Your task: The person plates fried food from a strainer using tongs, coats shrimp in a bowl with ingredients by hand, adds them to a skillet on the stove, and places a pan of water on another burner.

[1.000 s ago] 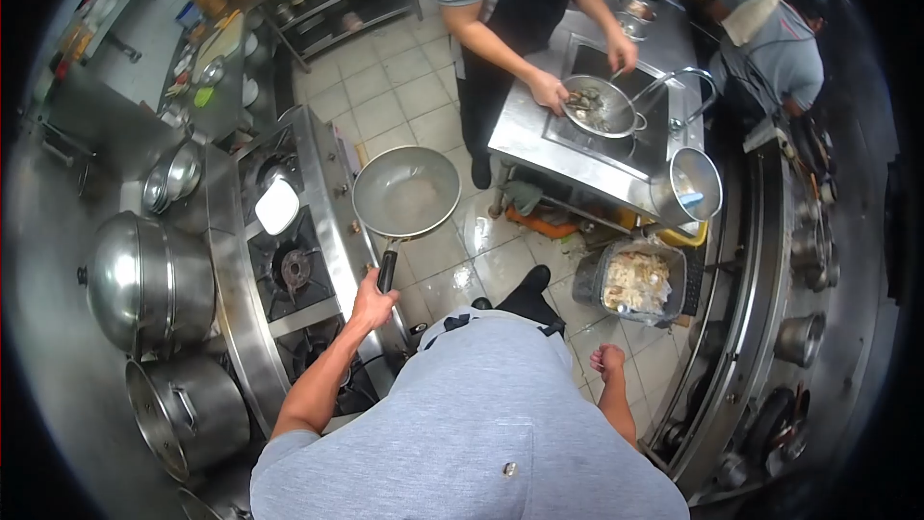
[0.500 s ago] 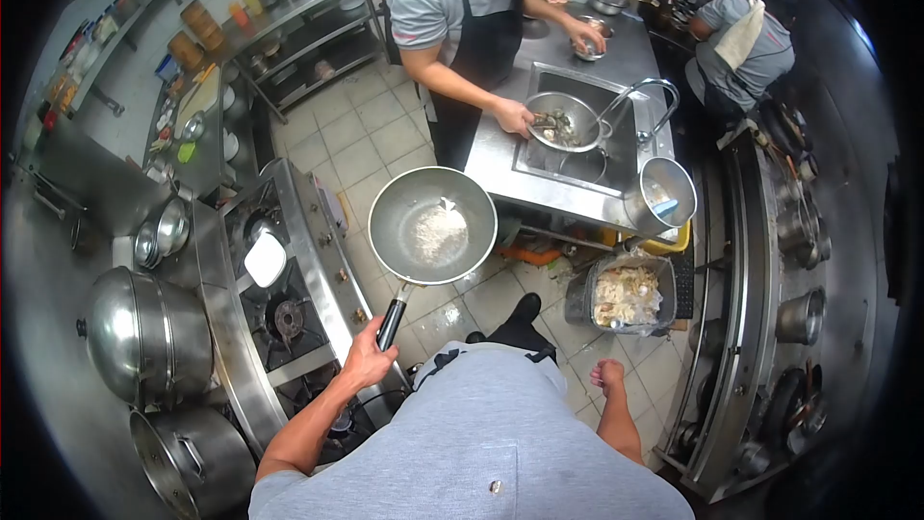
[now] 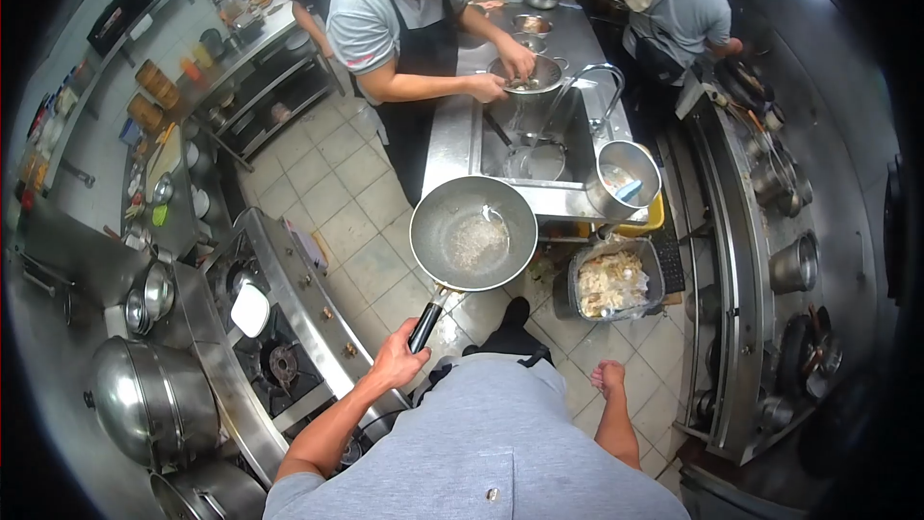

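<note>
My left hand (image 3: 399, 358) is closed round the black handle (image 3: 425, 327) of a grey frying pan (image 3: 467, 231). The pan is held out in front of me over the floor, and light glints on its inner surface. At my right side hangs my right hand (image 3: 608, 377), its fingers curled in; whether anything small is inside cannot be made out. Across the sink (image 3: 568, 149), a co-worker (image 3: 404, 67) holds a strainer (image 3: 539, 77) with one hand and has the other hand in it.
A stove (image 3: 332, 327) with a white square dish (image 3: 250, 310) lies to the left. A metal pot (image 3: 626, 178) stands at the sink corner, above a bin of scraps (image 3: 616, 284). Another person (image 3: 679, 10) works at the back right.
The pan has moved right and nearer the sink counter as the view turned. The co-worker's free hand has gone from a bowl to the strainer.
</note>
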`<state>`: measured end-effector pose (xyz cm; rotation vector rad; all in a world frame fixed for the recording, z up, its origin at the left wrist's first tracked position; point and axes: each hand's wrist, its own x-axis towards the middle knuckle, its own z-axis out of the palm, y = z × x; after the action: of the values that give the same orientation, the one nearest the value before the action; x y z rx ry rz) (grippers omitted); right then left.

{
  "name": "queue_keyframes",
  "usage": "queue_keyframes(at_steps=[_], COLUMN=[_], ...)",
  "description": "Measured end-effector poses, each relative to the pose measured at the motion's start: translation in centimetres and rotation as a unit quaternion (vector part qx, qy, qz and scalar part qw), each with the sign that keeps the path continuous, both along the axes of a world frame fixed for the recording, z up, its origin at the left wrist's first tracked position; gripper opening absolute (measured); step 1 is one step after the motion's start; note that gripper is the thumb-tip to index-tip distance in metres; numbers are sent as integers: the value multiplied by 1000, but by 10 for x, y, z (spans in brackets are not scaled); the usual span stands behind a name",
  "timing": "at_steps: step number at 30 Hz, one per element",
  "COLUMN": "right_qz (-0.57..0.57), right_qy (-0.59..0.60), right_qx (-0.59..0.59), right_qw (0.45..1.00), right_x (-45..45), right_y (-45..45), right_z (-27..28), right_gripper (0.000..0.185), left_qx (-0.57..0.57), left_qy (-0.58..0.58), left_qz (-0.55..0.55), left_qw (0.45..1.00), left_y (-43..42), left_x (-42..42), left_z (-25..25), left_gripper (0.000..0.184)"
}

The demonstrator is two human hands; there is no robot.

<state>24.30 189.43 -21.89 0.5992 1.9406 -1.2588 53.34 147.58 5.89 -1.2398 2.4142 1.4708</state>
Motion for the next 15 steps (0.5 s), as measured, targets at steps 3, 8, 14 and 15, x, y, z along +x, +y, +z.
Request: queue_keyframes(at_steps=[3, 8, 14, 15], right_qz=[-43, -34, 65, 93], right_qy=[83, 196, 326, 346], right_qx=[-34, -93, -205, -236], right_qw=[995, 976, 921, 903], right_x=[-11, -105, -230, -242], right_y=[14, 1, -112, -140], right_z=[14, 57, 176, 198], right_gripper=[16, 14, 13, 12], left_qx=[7, 33, 37, 43], left_qy=[2, -8, 17, 16], left_qz=[-23, -28, 9, 9], left_qw=[1000, 999, 999, 999], left_y=[-4, -3, 11, 12], left_x=[-9, -26, -43, -45], left_z=[-17, -7, -7, -11], left_gripper=[56, 55, 55, 55])
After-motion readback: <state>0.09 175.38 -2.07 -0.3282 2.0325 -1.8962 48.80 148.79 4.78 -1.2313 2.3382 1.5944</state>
